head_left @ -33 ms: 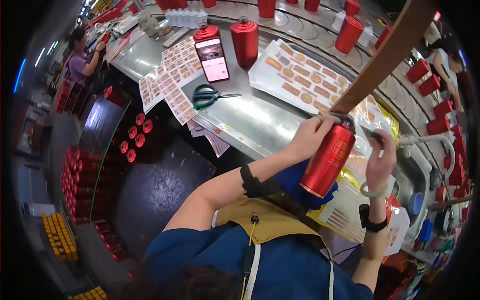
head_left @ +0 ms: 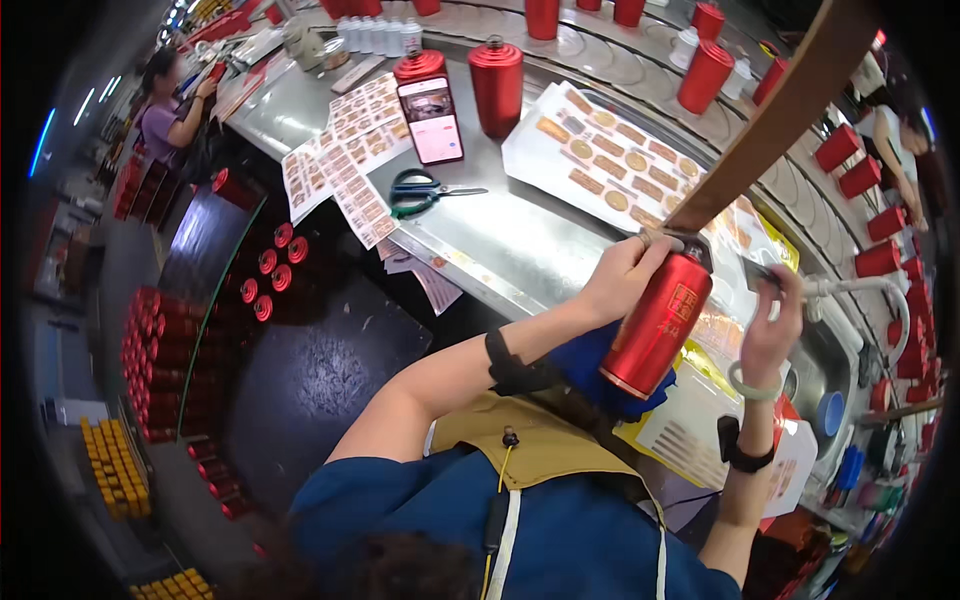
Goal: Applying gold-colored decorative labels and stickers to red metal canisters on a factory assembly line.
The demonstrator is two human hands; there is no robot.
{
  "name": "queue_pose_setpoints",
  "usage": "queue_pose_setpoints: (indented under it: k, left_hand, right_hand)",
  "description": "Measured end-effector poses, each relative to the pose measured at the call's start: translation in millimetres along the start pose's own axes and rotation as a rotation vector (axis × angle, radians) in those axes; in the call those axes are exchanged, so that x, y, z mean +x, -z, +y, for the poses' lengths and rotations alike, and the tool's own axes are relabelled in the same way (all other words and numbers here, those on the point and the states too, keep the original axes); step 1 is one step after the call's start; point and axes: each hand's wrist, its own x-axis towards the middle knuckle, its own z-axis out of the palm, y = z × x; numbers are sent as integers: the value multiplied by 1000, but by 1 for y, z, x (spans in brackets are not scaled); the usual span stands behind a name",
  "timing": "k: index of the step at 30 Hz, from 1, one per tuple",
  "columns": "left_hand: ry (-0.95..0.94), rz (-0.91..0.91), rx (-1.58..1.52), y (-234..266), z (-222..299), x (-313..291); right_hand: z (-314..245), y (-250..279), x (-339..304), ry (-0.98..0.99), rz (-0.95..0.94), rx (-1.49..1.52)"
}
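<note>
My left hand [head_left: 628,278] is closed around the neck end of a shiny red bottle [head_left: 657,325] with gold markings. The bottle leans, its base toward me over blue cloth [head_left: 590,362]. Off to its right, my right hand [head_left: 773,320] is raised with curled fingers, apart from the bottle. A small dark thing [head_left: 757,270] shows at those fingertips, too blurred to name. Beyond the bottle lies a white sheet of gold and brown stickers [head_left: 608,160]. Scissors with dark green handles [head_left: 412,190] rest on the metal table.
A phone [head_left: 430,120] leans against a red bottle, with another red bottle [head_left: 497,90] beside it. A brown post [head_left: 765,110] rises close beyond my hands. To the right are a white pipe [head_left: 870,285] and a sink [head_left: 835,350]. A conveyor [head_left: 600,50] carries red bottles behind.
My right hand has shifted slightly right, away from the bottle. My left hand keeps its hold, and the bottle has hardly moved.
</note>
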Motion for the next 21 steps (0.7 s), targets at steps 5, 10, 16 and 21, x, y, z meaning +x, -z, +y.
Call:
queue_pose_setpoints:
  k: [5, 10, 16, 21]
  left_hand:
    - [-34, -67, -127, 1, -22, 10]
    - [-47, -57, -135, -14, -33, 19]
    - [-52, 14, -17, 20, 35, -23]
    - [-113, -235, -87, 79, 83, -71]
  right_hand:
    - [-34, 29, -67, -428, -326, 353]
    - [-84, -19, -119, -188, -379, 5]
    - [-114, 8, -134, -564, -389, 765]
    - [-123, 15, -132, -552, -646, 1081]
